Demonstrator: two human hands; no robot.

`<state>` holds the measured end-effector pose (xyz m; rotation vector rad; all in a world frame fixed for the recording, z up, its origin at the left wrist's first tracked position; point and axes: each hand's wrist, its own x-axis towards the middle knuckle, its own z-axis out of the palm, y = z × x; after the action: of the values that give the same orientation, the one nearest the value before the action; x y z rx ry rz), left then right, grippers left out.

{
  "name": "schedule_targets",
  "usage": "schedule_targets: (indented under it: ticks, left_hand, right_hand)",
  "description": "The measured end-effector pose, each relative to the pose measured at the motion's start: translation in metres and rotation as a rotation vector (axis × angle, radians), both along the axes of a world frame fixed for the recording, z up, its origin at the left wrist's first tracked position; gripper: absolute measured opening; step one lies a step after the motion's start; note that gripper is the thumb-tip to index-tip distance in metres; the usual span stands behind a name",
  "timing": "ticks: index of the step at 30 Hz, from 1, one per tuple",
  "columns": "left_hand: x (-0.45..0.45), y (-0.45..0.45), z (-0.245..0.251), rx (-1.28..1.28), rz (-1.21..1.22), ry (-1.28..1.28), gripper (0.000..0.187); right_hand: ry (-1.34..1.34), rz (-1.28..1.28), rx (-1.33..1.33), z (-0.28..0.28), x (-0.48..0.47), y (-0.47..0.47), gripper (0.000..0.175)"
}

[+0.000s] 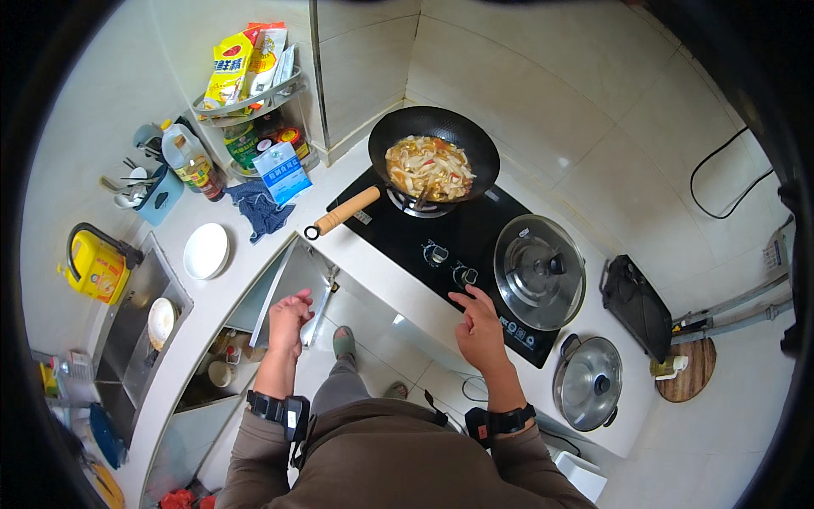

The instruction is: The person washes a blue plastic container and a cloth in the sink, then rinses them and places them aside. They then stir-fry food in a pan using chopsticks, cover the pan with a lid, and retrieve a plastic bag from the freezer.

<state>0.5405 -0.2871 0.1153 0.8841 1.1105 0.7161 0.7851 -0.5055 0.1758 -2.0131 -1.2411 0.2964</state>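
My right hand (480,327) reaches over the front edge of the black gas cooktop (407,245), fingers spread and empty. Its fingertips are just below the right control knob (469,276); I cannot tell whether they touch it. The left knob (436,254) is farther along. My left hand (289,321) hangs in the air before an open cabinet door (286,280), loosely curled and holding nothing. On the far burner stands a black wok (467,130) with a wooden handle (346,211). Inside it are pale sliced food pieces (432,167) with red bits in brownish liquid.
A glass lid (531,286) covers the cooktop's near burner. Beside it stands a lidded pot (588,382). Left are a blue cloth (259,207), a blue-and-white packet (284,173), a white bowl (206,251) and a sink (117,343). A corner rack (251,111) holds seasoning bags.
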Motion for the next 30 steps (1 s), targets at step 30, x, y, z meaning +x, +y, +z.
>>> schedule_targets:
  ticks: [30]
  left_hand:
    - [-0.030,0.043,-0.035,-0.340,-0.392,0.024,0.020]
  right_hand:
    - [0.427,-0.347,0.011,-0.025,-0.051,-0.057,0.023]
